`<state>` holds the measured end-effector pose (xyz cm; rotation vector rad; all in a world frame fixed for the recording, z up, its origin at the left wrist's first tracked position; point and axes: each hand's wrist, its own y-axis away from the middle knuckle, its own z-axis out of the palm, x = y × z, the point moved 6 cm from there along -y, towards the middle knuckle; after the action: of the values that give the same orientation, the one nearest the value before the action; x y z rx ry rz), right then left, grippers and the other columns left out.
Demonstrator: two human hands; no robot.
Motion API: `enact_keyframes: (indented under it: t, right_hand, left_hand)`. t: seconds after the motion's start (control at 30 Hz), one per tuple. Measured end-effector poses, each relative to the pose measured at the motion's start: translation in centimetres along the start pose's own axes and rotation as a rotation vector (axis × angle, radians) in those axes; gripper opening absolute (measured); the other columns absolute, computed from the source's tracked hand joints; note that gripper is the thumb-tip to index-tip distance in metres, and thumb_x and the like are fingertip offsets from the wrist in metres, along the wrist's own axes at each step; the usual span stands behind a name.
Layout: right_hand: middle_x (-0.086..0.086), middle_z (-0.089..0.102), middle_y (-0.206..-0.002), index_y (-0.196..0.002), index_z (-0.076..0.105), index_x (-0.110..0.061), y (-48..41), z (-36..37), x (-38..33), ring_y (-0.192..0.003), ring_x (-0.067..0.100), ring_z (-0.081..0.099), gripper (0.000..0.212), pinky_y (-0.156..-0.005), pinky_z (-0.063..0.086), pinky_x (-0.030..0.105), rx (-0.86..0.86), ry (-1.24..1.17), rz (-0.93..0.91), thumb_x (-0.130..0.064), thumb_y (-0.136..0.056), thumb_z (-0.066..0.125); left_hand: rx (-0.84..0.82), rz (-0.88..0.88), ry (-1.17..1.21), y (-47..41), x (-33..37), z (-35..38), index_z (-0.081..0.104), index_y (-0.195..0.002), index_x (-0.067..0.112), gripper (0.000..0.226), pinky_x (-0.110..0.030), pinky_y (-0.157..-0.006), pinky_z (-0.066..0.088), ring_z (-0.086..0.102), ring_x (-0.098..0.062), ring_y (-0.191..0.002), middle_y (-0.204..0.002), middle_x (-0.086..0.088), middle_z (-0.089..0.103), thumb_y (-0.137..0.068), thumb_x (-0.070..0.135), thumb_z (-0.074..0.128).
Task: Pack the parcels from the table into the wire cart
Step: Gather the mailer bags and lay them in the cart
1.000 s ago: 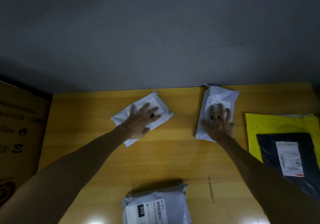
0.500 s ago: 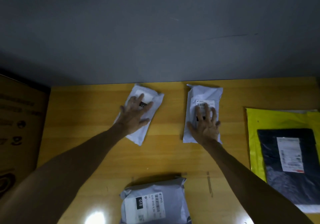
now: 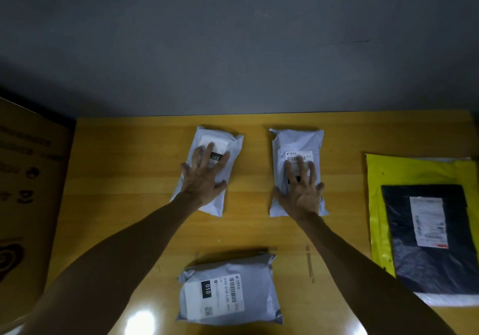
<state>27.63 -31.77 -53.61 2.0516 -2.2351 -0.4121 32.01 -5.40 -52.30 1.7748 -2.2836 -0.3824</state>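
Left hand point(image 3: 204, 179) flat, fingers spread, palm down on the white "231" parcel point(image 3: 233, 143); nothing gripped. That parcel lies tilted on the wooden desk point(image 3: 124, 179), beyond the grey "010" parcel point(image 3: 228, 288). Right hand point(image 3: 302, 192) likewise splayed, pressing the second white parcel point(image 3: 295, 140), beyond and right of the "010" parcel. The white parcels lie apart. Well right of the "010" parcel: yellow mailer point(image 3: 414, 171), black parcel point(image 3: 427, 264) on top. Left of it, past the desk edge: cardboard box point(image 3: 31, 179).
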Motion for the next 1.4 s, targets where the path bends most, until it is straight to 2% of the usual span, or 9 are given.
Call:
enact_keyframes:
  t: [0.07, 0.17, 0.37, 0.5, 0.67, 0.73, 0.87, 1.07, 1.4]
  right_hand:
    - [0.01, 0.028, -0.159, -0.149, 0.04, -0.023, 0.2, -0.6, -0.1, -0.143, 0.04, 0.025, 0.085, -0.086, 0.043, 0.06, -0.017, -0.008, 0.015, -0.052, -0.076, 0.071]
    - [0.01, 0.03, -0.157, -0.148, 0.04, -0.023, 0.3, -1.6, 0.2, -0.141, 0.036, 0.021, 0.078, -0.086, 0.043, 0.057, -0.028, -0.005, -0.008, -0.053, -0.079, 0.06]
    - [0.012, 0.052, -0.14, -0.128, 0.062, -0.02, 2.4, -4.6, 0.2, -0.126, 0.037, 0.048, 0.067, -0.077, 0.046, 0.055, 0.061, -0.046, -0.005, -0.053, -0.072, 0.046]
    - [0.009, 0.042, -0.151, -0.138, 0.055, -0.025, 4.5, -6.7, -0.2, -0.138, 0.033, 0.038, 0.081, -0.089, 0.041, 0.056, 0.055, -0.132, 0.023, -0.061, -0.071, 0.03]
    - [0.006, 0.036, -0.155, -0.141, 0.05, -0.027, 7.0, -10.8, -1.3, -0.141, 0.027, 0.034, 0.091, -0.093, 0.04, 0.053, 0.076, -0.077, 0.022, -0.063, -0.066, 0.014]
    - [0.006, 0.036, -0.155, -0.142, 0.049, -0.026, 8.2, -12.3, -1.5, -0.141, 0.027, 0.033, 0.088, -0.093, 0.039, 0.054, 0.084, -0.084, 0.034, -0.064, -0.068, 0.019]
    - [0.002, 0.021, -0.16, -0.15, 0.033, -0.03, 11.0, -14.1, -1.6, -0.147, 0.022, 0.019, 0.071, -0.105, 0.034, 0.052, 0.066, -0.054, 0.102, -0.058, -0.087, 0.049]
    - [-0.004, 0.016, -0.162, -0.152, 0.029, -0.034, 16.6, -16.5, -1.9, -0.149, 0.017, 0.013, 0.07, -0.11, 0.03, 0.052, 0.12, -0.075, 0.255, -0.056, -0.089, 0.05]
    - [-0.002, 0.028, -0.155, -0.142, 0.042, -0.031, 27.6, -21.3, -2.0, -0.142, 0.021, 0.024, 0.061, -0.104, 0.032, 0.054, 0.306, -0.112, 0.441, -0.05, -0.086, 0.058]
  left_hand:
    - [0.01, -0.026, 0.023, 0.5, 0.4, 0.0, 0.002, -0.154, 0.044, 0.086, -0.057, -0.094, 0.039, 0.005, -0.038, -0.147, -0.164, -0.01, -0.003, -0.087, 0.057, 0.054]
    - [0.038, -0.032, 0.068, 1.0, 1.0, -0.1, 0.006, -0.15, 0.044, 0.084, -0.058, -0.091, 0.042, 0.013, -0.038, -0.143, -0.161, -0.012, 0.01, -0.085, 0.054, 0.059]
    - [-0.005, -0.146, 0.17, 2.6, 2.2, -4.1, 0.008, -0.155, 0.043, 0.074, -0.061, -0.107, 0.03, 0.003, -0.031, -0.147, -0.161, -0.004, -0.001, -0.093, 0.052, 0.048]
    - [-0.008, -0.153, 0.094, 5.2, 2.8, -6.1, 0.005, -0.155, 0.044, 0.073, -0.06, -0.106, 0.03, 0.001, -0.031, -0.148, -0.163, -0.005, -0.004, -0.094, 0.055, 0.044]
    - [0.002, -0.207, 0.094, 8.0, 2.6, -9.2, -0.001, -0.154, 0.045, 0.072, -0.061, -0.108, 0.029, -0.001, -0.03, -0.149, -0.164, 0.002, -0.008, -0.096, 0.056, 0.04]
    - [0.021, -0.189, 0.081, 8.9, 2.5, -10.3, 0.0, -0.154, 0.045, 0.071, -0.06, -0.108, 0.028, -0.002, -0.03, -0.149, -0.164, 0.003, -0.008, -0.096, 0.056, 0.039]
    - [0.064, -0.135, 0.062, 10.8, 1.9, -11.9, 0.002, -0.155, 0.044, 0.072, -0.057, -0.108, 0.03, -0.002, -0.027, -0.149, -0.164, 0.006, -0.007, -0.096, 0.057, 0.04]
    - [0.115, -0.025, 0.082, 13.1, 1.4, -14.4, 0.004, -0.156, 0.037, 0.072, -0.056, -0.111, 0.026, -0.004, -0.026, -0.15, -0.165, 0.006, -0.007, -0.097, 0.056, 0.04]
    - [0.142, 0.23, 0.094, 17.6, 6.1, -17.8, 0.006, -0.157, 0.036, 0.073, -0.058, -0.113, 0.021, -0.006, -0.025, -0.151, -0.165, 0.007, -0.006, -0.097, 0.056, 0.041]
